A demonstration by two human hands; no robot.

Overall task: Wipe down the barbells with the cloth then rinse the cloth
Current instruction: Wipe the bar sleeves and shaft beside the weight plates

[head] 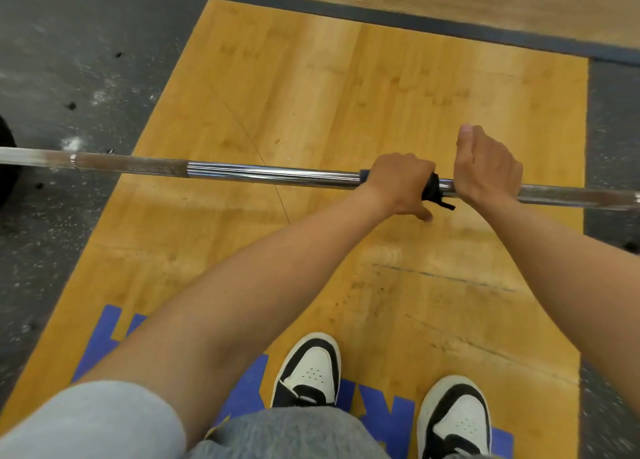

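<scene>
Mid-wipe: left hand (398,181) grips the cloth (434,192) around the barbell (270,174); right hand (486,168) clasps the bar; rinsing remains.

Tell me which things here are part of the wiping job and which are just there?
Part of the job:
barbell
dark cloth, wrapped round the bar
left hand, gripping the cloth
right hand, holding the bar

Just there:
wooden platform
black rubber flooring
sneakers
</scene>
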